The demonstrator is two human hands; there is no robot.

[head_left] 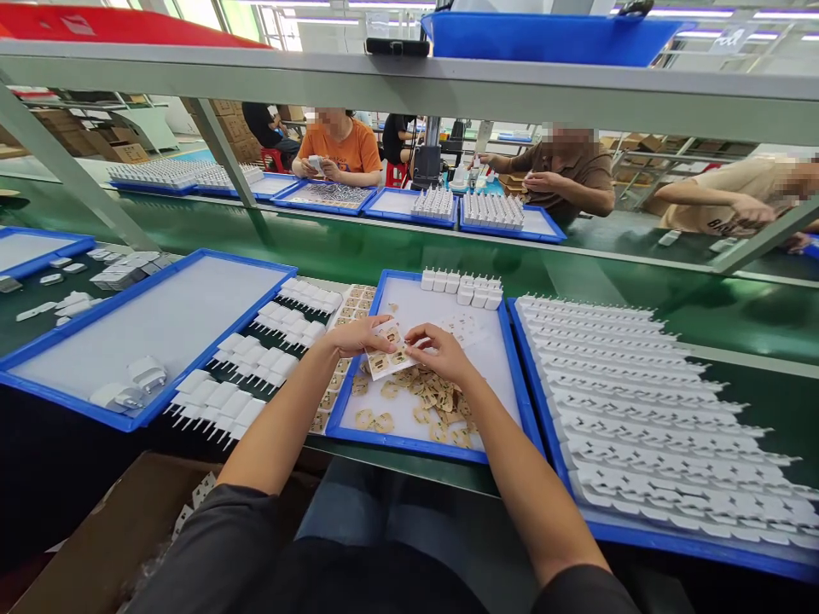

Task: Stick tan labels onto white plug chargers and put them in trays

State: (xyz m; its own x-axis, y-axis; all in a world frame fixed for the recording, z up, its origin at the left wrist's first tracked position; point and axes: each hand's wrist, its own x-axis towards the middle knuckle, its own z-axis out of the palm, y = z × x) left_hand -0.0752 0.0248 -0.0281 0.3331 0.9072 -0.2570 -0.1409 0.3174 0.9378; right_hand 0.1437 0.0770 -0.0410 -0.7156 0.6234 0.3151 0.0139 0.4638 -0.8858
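Note:
My left hand (363,337) is closed on a white sticker sheet (382,365) bearing several tan die-cut pieces, held tilted above a blue-rimmed tray (384,441). At the sheet's right edge, my right hand (440,351) has thumb and forefinger pinched together; what lies between the fingertips is too small to make out. Under both hands a loose pile of tan cut-out pieces (441,399) covers part of the tray. White charger plugs (464,288) stand in rows at the tray's far end, pins up. A pale, spent-looking sheet (470,328) lies just behind my right hand.
To the right, a large blue tray (640,533) holds dense rows of white plugs. White plugs (246,358) lie in groups on the left, beside another blue-rimmed tray (217,256). Overhead runs a shelf beam (256,81). Across the green conveyor (384,243), several people work.

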